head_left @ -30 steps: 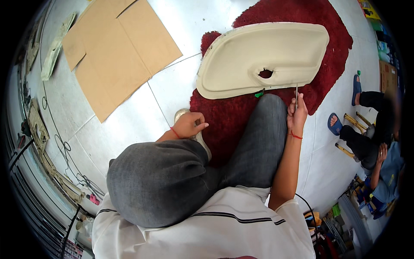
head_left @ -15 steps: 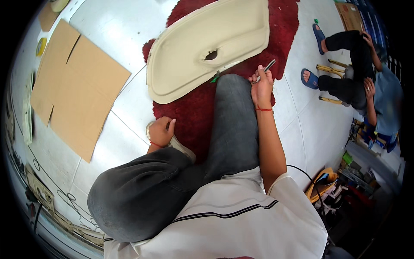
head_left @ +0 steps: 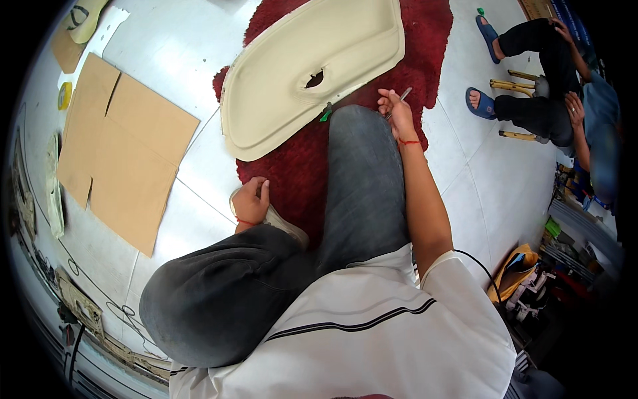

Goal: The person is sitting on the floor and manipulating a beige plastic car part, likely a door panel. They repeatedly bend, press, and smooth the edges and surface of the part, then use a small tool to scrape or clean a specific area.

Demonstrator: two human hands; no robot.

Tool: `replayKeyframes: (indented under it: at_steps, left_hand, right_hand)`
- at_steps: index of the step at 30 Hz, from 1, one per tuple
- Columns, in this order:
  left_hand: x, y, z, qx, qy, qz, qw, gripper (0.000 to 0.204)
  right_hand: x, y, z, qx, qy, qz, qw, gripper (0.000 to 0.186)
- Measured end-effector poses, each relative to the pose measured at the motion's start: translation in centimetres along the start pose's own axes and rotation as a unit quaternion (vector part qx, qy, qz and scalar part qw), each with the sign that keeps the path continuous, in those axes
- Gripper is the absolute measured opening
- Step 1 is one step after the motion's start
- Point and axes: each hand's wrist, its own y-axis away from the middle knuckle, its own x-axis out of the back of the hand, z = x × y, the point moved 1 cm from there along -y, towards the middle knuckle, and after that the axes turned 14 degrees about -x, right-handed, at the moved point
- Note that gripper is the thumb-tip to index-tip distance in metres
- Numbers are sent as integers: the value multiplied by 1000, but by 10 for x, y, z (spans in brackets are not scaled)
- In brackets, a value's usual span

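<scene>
My right hand, beside my right knee, holds a slim metal tool whose end sticks out past the fingers; its exact kind cannot be made out. Just beyond the knee lies a beige moulded panel with a rounded outline and a ragged dark hole. A small green thing touches its near edge. My left hand is closed above my pale shoe, its fingers curled and the thumb against them. Whatever it may hold is hidden. Under the panel spreads a red shaggy mat.
Cut cardboard lies on the pale tiled floor at left, near a yellow tape roll. At right a seated person in blue sandals has stool legs alongside. A yellow bag stands among clutter, with a black cable nearby.
My right hand has turned, and the tool now points more steeply away from me, its fingers a little looser. My left hand stays over the shoe. The whole view has shifted slightly.
</scene>
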Motion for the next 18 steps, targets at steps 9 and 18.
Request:
replayKeyframes:
  at_steps: [9, 18]
  left_hand:
    - [-2, 1, -2, 7, 0, -4, 1000, 8]
    - [-3, 1, -2, 36, -13, -34, 999, 9]
  right_hand:
    - [-42, 31, -18, 194, 409, -48, 890, 31]
    - [-58, 23, -21, 246, 532, -51, 809, 33]
